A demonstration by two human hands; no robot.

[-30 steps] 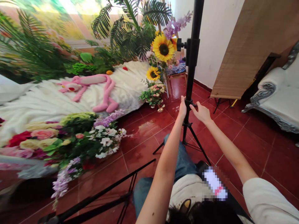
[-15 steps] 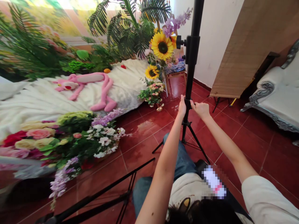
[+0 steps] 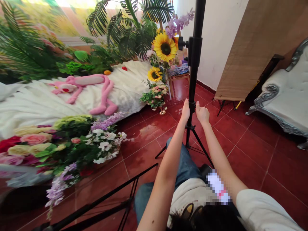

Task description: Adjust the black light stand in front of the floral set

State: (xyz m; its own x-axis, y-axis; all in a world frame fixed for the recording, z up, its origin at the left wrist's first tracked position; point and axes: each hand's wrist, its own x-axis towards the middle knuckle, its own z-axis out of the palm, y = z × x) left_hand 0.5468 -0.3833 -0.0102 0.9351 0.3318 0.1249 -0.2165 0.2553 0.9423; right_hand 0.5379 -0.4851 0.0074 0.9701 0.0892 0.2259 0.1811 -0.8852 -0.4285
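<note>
A black tripod light stand (image 3: pixel 193 70) rises upright in front of me, its legs (image 3: pixel 201 142) spread on the floor. My left hand (image 3: pixel 185 110) is closed round the stand's lower collar from the left. On the other side my right hand (image 3: pixel 202 113) has its fingers curled and its thumb raised, at the small locking knob (image 3: pixel 193 107) of that collar. The knob is partly covered by the fingers. Higher up, a thicker black collar (image 3: pixel 195 51) carries another knob (image 3: pixel 183 43) pointing left.
Folded black stand legs (image 3: pixel 96 202) lie across the lower left. Flower arrangements (image 3: pixel 106 144) and a bed with white fur cover (image 3: pixel 131 83) and pink plush toy (image 3: pixel 106 93) are at left. A hanging brown backdrop (image 3: pixel 231 64) and white armchair (image 3: pixel 286 93) stand at right.
My right hand has shifted at the knob, its thumb now pointing up rather than toward the pole. The left hand keeps its hold. The view has turned slightly right.
</note>
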